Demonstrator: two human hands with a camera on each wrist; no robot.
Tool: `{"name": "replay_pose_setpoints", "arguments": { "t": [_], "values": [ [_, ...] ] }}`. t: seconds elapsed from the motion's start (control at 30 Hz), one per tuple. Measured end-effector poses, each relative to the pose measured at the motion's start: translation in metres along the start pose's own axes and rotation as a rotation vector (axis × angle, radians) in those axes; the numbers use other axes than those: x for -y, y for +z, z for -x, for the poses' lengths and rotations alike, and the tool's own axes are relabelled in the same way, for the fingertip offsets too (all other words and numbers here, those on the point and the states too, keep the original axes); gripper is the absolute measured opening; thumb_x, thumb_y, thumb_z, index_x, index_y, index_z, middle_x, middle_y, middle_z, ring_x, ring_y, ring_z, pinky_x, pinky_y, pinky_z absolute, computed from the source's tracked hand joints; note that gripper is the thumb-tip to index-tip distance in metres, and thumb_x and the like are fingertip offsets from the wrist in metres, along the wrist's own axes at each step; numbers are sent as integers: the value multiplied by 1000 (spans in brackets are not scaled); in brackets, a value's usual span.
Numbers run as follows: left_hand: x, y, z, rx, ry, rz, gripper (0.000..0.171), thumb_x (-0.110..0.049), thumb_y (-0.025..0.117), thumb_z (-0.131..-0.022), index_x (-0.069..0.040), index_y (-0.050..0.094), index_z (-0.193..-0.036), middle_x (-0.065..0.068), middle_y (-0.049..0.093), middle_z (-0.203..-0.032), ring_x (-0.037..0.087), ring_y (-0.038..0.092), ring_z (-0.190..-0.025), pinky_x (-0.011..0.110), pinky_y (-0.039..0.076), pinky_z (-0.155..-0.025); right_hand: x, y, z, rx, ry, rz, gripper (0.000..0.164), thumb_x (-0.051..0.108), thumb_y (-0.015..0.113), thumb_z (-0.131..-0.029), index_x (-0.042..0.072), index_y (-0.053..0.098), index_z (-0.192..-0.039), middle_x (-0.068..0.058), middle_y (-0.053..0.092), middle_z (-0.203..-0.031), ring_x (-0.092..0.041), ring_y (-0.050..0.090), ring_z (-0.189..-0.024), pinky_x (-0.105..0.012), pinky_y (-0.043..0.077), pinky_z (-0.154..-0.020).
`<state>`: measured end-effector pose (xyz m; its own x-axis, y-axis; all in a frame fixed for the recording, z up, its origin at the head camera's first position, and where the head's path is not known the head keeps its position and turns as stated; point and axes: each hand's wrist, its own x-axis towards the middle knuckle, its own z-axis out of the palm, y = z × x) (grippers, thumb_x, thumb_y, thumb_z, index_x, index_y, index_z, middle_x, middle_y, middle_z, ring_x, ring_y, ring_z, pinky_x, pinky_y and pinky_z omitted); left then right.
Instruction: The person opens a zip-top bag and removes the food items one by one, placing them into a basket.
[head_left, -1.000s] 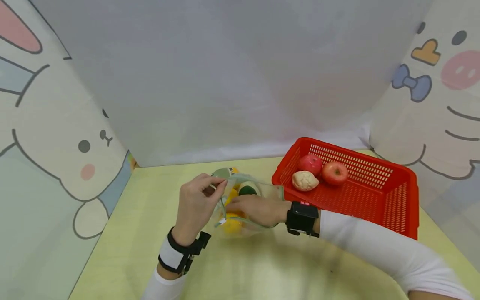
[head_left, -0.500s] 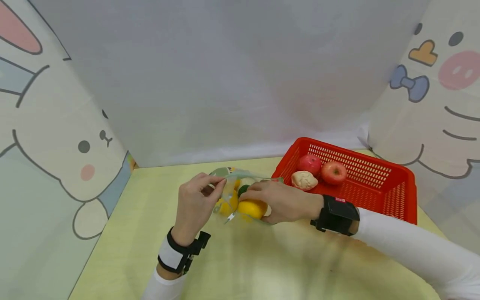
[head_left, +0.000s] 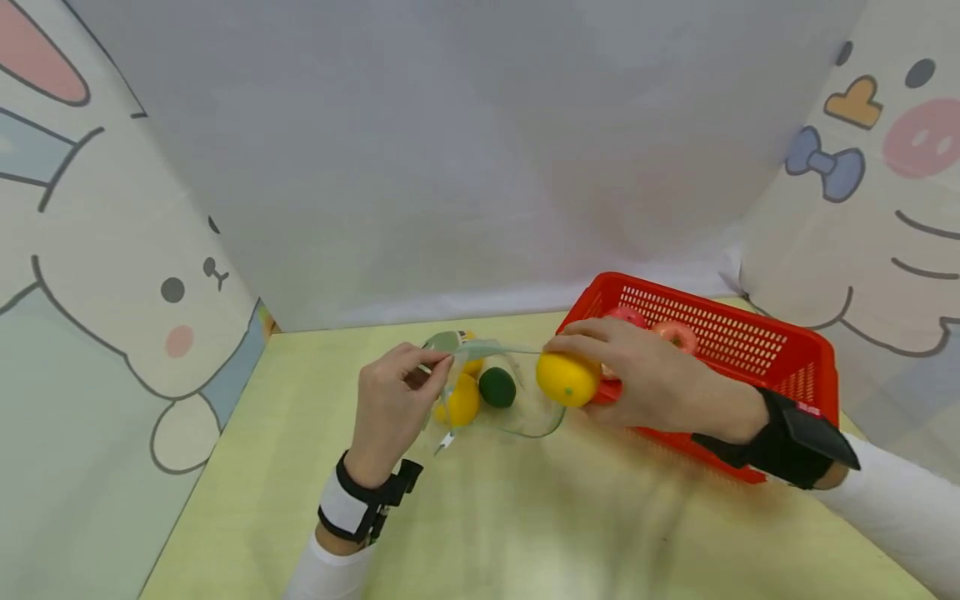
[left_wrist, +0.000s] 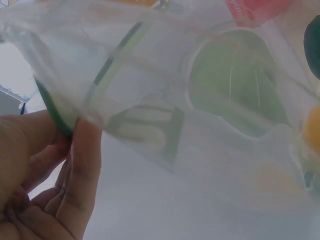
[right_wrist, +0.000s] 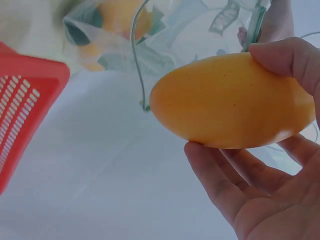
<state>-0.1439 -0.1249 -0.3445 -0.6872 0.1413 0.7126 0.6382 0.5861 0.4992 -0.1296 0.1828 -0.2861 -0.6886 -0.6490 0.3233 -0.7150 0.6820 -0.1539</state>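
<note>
1. Gripping the smooth yellow fruit [head_left: 567, 379] is the right hand [head_left: 651, 375], thumb on top and fingers underneath. From where I stand it could be a lemon or a mango.
2. The fruit is out at the right hand's fingertips, near the open bag. The red basket [head_left: 742, 342] is close to that grip and goes off to its right.
3. I think the fruit is hard and won't squash. Its smooth, round skin might slip. I can't tell how heavy it is. Its fat middle looks best to hold.
4. The left hand [head_left: 393, 404] pinches the edge of the clear zip bag [left_wrist: 155, 75].
5. The bag looks thin and floppy, so that edge seems a good place to hold. Another yellow fruit [head_left: 459, 402] lies inside, just right of the pinch, and might make it sag.
</note>
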Motion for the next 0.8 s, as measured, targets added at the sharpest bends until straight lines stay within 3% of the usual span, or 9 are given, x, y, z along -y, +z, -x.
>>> {"name": "replay_pose_setpoints", "arguments": {
  "t": [0.1, 0.13, 0.27, 0.53, 0.7, 0.8],
  "values": [
    [0, 0, 0, 1, -10, 2, 7, -2, 83, -88, 2, 82, -94, 11, 75, -78, 15, 70, -58, 23, 60, -57, -12, -10, 5, -11, 48, 12, 69, 16, 98, -71, 17, 67, -133, -5, 69, -131, -26, 64, -115, -43, 63, -83],
    [0, 0, 0, 0, -14, 4, 7, -2, 83, -88, 1, 82, -94, 11, 75, -78, 15, 70, -58, 23, 60, -57, -17, -11, 6, -3, 66, 9, 69, 15, 97, -72, 15, 67, -134, -6, 69, -130, -26, 64, -114, -44, 63, -89],
    [0, 1, -1, -3, -18, 11, 7, -1, 84, -87, 1, 82, -93, 11, 74, -78, 16, 70, -57, 22, 60, -57, -40, -7, 11, 69, 147, 19, 65, 17, 92, -76, 13, 67, -135, -8, 69, -129, -27, 64, -113, -47, 64, -90],
    [0, 2, 0, -3, -12, 16, 7, 0, 84, -87, 2, 82, -93, 12, 74, -78, 16, 69, -57, 21, 60, -57, -95, 21, 14, 274, 245, 99, 62, 29, 92, -78, 10, 69, -132, -3, 74, -108, -18, 63, -91, -44, 62, -86],
    [-1, 3, 0, 0, -14, 16, 6, 0, 83, -87, 2, 82, -92, 12, 74, -78, 16, 69, -57, 21, 59, -57, -123, 42, 14, 419, 326, 82, 68, 32, 90, -78, 7, 66, -137, -1, 72, -103, -17, 59, -88, -43, 60, -86],
    [0, 2, 0, 0, -15, 15, 6, 0, 83, -87, 2, 82, -92, 12, 74, -78, 16, 69, -58, 21, 59, -57, -134, 51, 13, 459, 334, 77, 71, 32, 89, -79, 5, 65, -140, -2, 71, -105, -18, 59, -90, -45, 59, -89]
  ]
}}
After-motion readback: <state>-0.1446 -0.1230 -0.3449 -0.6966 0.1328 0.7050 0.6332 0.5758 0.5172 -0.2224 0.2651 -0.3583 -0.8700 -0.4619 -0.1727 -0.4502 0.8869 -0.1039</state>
